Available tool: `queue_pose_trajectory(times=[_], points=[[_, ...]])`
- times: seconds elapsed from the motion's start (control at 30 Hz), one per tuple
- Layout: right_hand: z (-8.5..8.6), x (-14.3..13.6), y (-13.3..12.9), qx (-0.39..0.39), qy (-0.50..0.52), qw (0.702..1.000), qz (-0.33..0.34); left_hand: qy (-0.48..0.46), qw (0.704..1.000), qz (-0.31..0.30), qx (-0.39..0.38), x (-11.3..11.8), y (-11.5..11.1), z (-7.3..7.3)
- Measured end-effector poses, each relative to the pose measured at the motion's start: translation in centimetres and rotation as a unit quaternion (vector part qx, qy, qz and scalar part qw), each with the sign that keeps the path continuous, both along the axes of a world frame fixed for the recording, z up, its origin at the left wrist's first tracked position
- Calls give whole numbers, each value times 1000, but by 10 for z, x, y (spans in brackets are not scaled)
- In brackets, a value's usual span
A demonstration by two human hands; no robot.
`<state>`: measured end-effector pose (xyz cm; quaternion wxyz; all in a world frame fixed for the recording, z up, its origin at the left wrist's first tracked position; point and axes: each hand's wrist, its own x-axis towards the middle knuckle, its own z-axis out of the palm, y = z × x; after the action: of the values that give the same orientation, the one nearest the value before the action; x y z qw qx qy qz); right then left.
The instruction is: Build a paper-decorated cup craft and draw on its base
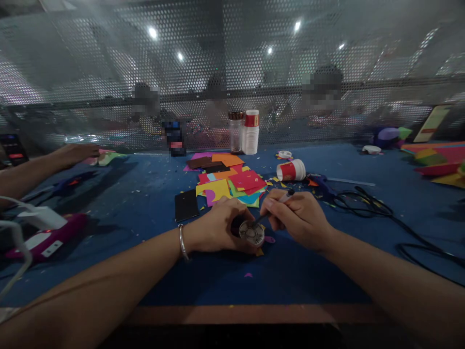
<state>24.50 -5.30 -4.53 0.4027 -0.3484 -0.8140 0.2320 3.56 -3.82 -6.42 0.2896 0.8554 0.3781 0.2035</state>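
Note:
My left hand [223, 225], a silver bracelet on its wrist, is closed around a small round whitish disc [252, 233] with dark marks on its face. Its face is tilted up toward me; the fingers hide its far side. My right hand [300, 215] grips a pen [286, 196] between thumb and fingers. The pen's tip points down at the disc's upper right edge; whether it touches cannot be made out. Just beyond my hands lie coloured paper sheets [250, 180] in a loose pile and a black phone-like slab [186, 205].
A tipped paper cup [290, 170], a glue gun [321, 185] and its black cable [381, 208] lie right. A glass bottle [236, 135] and stacked cups [251, 138] stand by the mesh screen [203, 63]. At left are a purple power strip [54, 242] and another person's hand [78, 154].

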Motion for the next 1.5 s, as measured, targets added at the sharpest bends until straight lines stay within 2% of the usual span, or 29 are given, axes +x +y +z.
queue_pose_trajectory(times=[0.63,0.83,1.03,1.27,1.37,1.5], points=[[1,-2,-1,28,16,999,11,-1,1000,-5,12,1,1,1],[1,-2,-1,11,21,1000,-1,-8,1000,-6,-19,1,-2,4],[2,-1,-1,29,12,999,-10,10,1000,9,1,2,-3,5],[2,-1,-3,9,15,1000,-2,24,999,-8,36,3,-3,7],[2,-1,-3,16,20,1000,-8,29,999,1,44,3,-3,6],[4,0,-4,40,42,998,-7,28,999,-16,43,2,-3,7]])
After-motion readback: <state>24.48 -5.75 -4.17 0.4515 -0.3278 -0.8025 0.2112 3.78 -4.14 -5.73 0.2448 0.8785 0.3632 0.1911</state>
